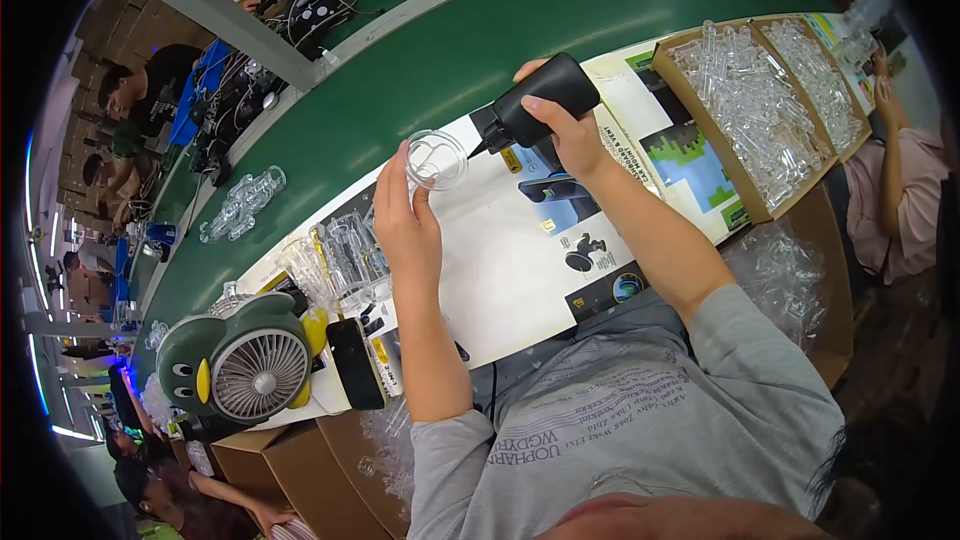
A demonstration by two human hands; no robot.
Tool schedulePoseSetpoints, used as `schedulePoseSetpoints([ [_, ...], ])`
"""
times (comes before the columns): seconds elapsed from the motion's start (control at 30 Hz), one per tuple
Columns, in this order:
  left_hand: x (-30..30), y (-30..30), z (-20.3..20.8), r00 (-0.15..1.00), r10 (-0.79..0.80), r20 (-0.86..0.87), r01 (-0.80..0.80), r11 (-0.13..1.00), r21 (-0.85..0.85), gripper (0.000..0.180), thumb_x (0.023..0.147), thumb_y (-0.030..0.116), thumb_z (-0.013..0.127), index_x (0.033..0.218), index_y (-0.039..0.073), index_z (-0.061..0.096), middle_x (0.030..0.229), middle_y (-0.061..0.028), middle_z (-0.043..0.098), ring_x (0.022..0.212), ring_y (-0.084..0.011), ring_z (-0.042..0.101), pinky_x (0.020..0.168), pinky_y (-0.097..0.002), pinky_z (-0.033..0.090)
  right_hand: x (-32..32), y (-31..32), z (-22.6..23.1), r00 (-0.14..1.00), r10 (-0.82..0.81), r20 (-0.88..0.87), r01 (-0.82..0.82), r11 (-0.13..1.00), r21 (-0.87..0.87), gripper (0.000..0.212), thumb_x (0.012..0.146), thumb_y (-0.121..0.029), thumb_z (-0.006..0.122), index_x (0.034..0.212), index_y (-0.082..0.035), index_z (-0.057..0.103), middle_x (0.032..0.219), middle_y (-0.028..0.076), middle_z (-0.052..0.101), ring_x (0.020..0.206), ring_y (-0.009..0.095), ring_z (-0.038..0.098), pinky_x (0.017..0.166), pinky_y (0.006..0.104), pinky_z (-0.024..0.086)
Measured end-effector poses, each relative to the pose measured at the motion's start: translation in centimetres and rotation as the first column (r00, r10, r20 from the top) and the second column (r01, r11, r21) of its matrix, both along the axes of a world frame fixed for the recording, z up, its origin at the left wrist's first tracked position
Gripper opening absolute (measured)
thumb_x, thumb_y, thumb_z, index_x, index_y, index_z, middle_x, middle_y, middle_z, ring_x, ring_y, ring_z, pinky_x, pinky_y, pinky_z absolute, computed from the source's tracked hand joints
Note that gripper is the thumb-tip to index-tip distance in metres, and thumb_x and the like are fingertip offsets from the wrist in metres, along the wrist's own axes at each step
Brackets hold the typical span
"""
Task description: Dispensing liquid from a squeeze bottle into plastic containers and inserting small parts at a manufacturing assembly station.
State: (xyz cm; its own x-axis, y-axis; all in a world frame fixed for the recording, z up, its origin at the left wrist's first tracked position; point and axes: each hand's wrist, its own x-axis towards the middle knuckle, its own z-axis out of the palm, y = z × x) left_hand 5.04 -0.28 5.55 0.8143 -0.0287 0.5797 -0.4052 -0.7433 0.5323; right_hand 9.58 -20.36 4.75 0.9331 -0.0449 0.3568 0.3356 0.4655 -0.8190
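My left hand (408, 225) is closed on a clear round plastic part (438, 178), shaped like a shallow cup, held up over the white work surface (480, 280). My right hand (575, 140) grips a black squeeze bottle (556, 98), tilted so that its pointed nozzle (478, 150) aims left and down. The nozzle tip is at the right rim of the clear part; whether they touch, I cannot tell. No liquid can be made out. Just left of my left forearm, several clear plastic parts (350, 252) lie in a row.
A cardboard tray of clear tube-like pieces (745, 105) stands at the right. The green conveyor belt (400, 70) runs behind, with a clump of clear parts (245, 202) on it. A penguin-shaped fan (255, 365) and a black phone-like block (355, 364) sit at the left. Other people work nearby.
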Motion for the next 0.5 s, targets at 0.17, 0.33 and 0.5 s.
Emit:
schedulePoseSetpoints([
  [0.17, 0.21, 0.23, -0.16, 0.999, -0.005, 0.040, 0.001, 0.996, 0.092, 0.048, 0.074, -0.012, 0.051, 0.119, 0.005, 0.050, 0.113, -0.0142, 0.056, 0.105, -0.0301, 0.053, 0.091, -0.0394, 0.039, -0.30, 0.07, 0.18, 1.000, 0.017, 0.021, -0.016, 0.996, -0.085, 0.026, 0.076, -0.011, 0.058, 0.101, -0.006, 0.051, 0.086, 0.004, 0.054, 0.077, 0.010, 0.053, 0.072, 0.0226, 0.043],
  [0.33, 0.08, 0.20, -0.09, 1.000, 0.008, 0.012, -0.009, 0.996, 0.091, 0.048, 0.075, -0.011, 0.049, 0.119, 0.006, 0.050, 0.116, -0.0127, 0.055, 0.108, -0.0306, 0.051, 0.096, -0.0395, 0.036, -0.15, -0.01, 0.03, 0.999, 0.036, 0.016, -0.035, 0.999, -0.040, 0.026, 0.076, -0.011, 0.058, 0.101, -0.006, 0.052, 0.086, 0.004, 0.055, 0.078, 0.010, 0.053, 0.073, 0.0231, 0.043],
  [0.5, -0.01, 0.35, -0.20, 1.000, 0.019, -0.015, -0.017, 0.997, 0.078, 0.049, 0.075, -0.012, 0.049, 0.120, 0.007, 0.050, 0.116, -0.0124, 0.055, 0.109, -0.0306, 0.050, 0.094, -0.0395, 0.037, -0.23, 0.09, 0.10, 0.999, 0.029, -0.014, -0.030, 0.999, -0.027, 0.026, 0.076, -0.011, 0.057, 0.101, -0.006, 0.052, 0.086, 0.005, 0.055, 0.079, 0.010, 0.053, 0.072, 0.0232, 0.044],
])
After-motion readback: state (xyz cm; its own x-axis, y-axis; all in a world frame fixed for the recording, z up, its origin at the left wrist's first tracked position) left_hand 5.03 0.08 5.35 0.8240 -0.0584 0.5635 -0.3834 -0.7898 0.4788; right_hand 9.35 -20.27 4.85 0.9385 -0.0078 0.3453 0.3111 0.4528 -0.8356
